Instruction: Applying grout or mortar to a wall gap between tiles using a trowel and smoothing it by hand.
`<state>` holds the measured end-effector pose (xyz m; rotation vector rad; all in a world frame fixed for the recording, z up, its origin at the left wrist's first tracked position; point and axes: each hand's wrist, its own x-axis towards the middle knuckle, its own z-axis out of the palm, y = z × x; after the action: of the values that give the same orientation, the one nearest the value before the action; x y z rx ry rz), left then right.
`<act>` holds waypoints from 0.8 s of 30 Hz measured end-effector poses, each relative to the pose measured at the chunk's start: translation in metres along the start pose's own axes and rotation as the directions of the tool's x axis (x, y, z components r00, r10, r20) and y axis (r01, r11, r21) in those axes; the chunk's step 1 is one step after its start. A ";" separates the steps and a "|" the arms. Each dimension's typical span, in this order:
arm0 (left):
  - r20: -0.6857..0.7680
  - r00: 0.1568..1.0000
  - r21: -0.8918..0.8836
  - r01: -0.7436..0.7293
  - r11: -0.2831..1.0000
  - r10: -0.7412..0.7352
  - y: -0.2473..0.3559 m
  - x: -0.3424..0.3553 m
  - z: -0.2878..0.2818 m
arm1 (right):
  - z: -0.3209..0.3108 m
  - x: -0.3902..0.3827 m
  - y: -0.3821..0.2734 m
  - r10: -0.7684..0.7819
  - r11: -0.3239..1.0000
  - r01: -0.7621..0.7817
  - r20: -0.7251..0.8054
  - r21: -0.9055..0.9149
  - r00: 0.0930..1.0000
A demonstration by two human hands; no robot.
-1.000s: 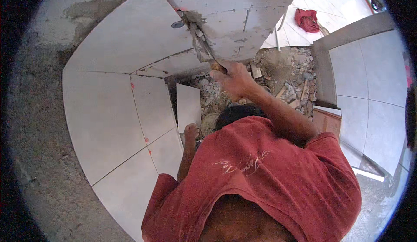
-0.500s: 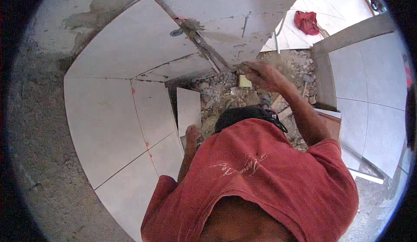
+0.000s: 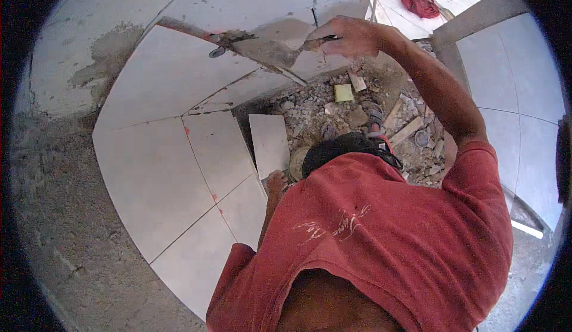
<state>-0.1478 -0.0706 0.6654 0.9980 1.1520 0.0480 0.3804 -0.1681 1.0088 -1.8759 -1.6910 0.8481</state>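
Note:
My right hand [image 3: 345, 37] is closed around the handle of a pointing trowel, its arm stretched out ahead. The trowel's grey blade [image 3: 262, 52] points left and lies against the wall along the upper edge of the white wall tiles [image 3: 185, 64], by a strip of grey mortar. Low on the left, my left hand [image 3: 276, 182] is at the lower end of a loose white tile panel [image 3: 268, 141], beside the tiled face [image 3: 173, 171]. Its fingers are too small and blurred to tell whether they grip anything.
Rubble [image 3: 357, 114] with wood scraps covers the ground ahead. A yellow sponge-like block [image 3: 343, 92] lies on it. White tiles [image 3: 506, 87] face the right side. A red cloth [image 3: 419, 1] lies on pale flooring at the far right. Rough concrete [image 3: 65, 201] runs along the left.
My right hand has moved up and to the left, bringing the trowel blade against the wall at the tile edge. The whole view has shifted a little. My left hand stays by the loose panel.

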 end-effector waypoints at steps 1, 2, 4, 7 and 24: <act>-0.022 0.999 0.096 0.026 0.995 -0.024 0.011 0.000 0.009 | -0.003 -0.006 0.000 0.070 0.989 -0.070 0.004 0.129 0.998; -0.037 0.999 0.097 0.023 0.995 -0.020 0.001 0.002 -0.001 | -0.003 -0.002 0.001 0.056 0.989 -0.057 0.006 0.135 0.998; 0.245 0.896 0.801 -0.403 0.443 0.371 -0.024 0.012 -0.021 | 0.002 0.011 0.007 -0.142 0.988 0.140 -0.030 -0.062 0.989; -0.013 0.975 0.301 -0.206 0.931 0.220 -0.047 0.013 -0.037 | 0.011 0.009 0.012 -0.191 0.977 0.183 -0.070 -0.109 0.979; -0.179 0.982 0.116 0.078 0.990 -0.057 0.040 -0.035 0.005 | 0.106 0.001 0.002 -0.102 0.991 0.122 -0.315 0.045 0.944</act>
<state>-0.1420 -0.0673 0.7185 1.0788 1.3629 0.0110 0.3062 -0.1732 0.9335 -1.7457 -1.5383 0.5203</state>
